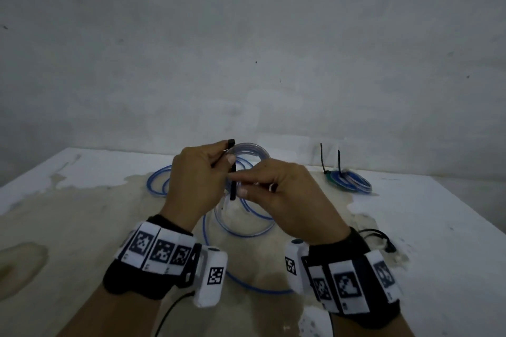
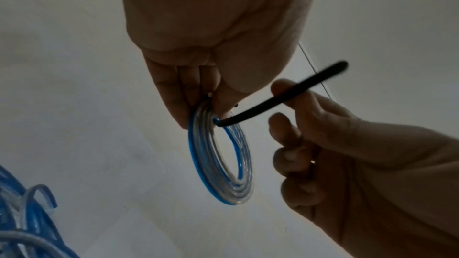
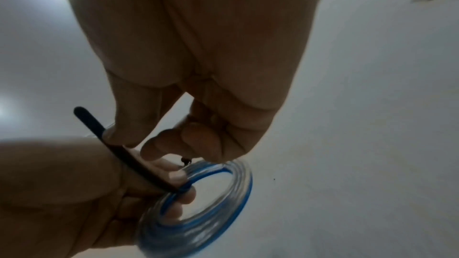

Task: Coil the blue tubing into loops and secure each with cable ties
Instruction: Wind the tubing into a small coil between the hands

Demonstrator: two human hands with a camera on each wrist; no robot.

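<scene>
We hold a small coil of clear, blue-striped plastic tubing (image 2: 221, 162) up above the stained white surface (image 1: 82, 227), gripping it in our left hand (image 1: 191, 183), whose fingers and thumb are curled tight round the top of the coil; in the left wrist view the loops lie flat against one another like a ring. A black plastic cable tie (image 2: 280, 97) passes through the middle of the coil and sticks out to the side, and our right hand (image 1: 287, 200) pinches its strap between thumb and forefinger, the other fingers loosely curled beneath. In the head view one part of the tie runs up past our left fingers, and another hangs down between our two hands. Below our hands the rest of the blue tubing (image 1: 246, 230) sprawls in loose, uncoiled loops on the surface, running back toward our wrists. Well apart, at the far right of the surface near the wall, lies a finished bundle of coiled tubing (image 1: 350, 182) with two black tie tails (image 1: 323, 157) standing upright from it. A thin black cord (image 1: 380, 238) lies just right of our right wrist.
</scene>
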